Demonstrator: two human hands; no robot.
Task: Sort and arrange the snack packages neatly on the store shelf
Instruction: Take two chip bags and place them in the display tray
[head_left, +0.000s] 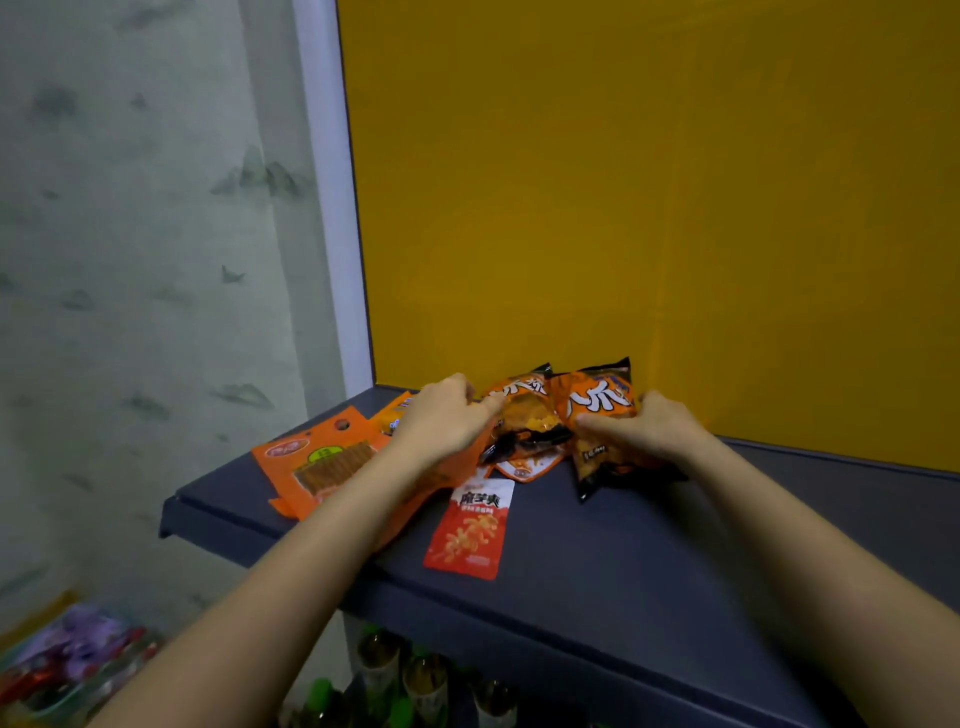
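In the head view, two orange-and-black snack bags stand side by side at the back edge of the dark blue shelf (649, 561). The left hand (447, 415) pinches the left bag (524, 410) by its upper corner with curled fingers. The right hand (639, 428) grips the right bag (602, 400), with the thumb on its front. A flat orange package (317, 462) lies near the left edge, partly under the left forearm. A red-and-white sachet (470, 530) lies flat nearer the front edge, between the arms. Bottles (426, 680) stand below the shelf.
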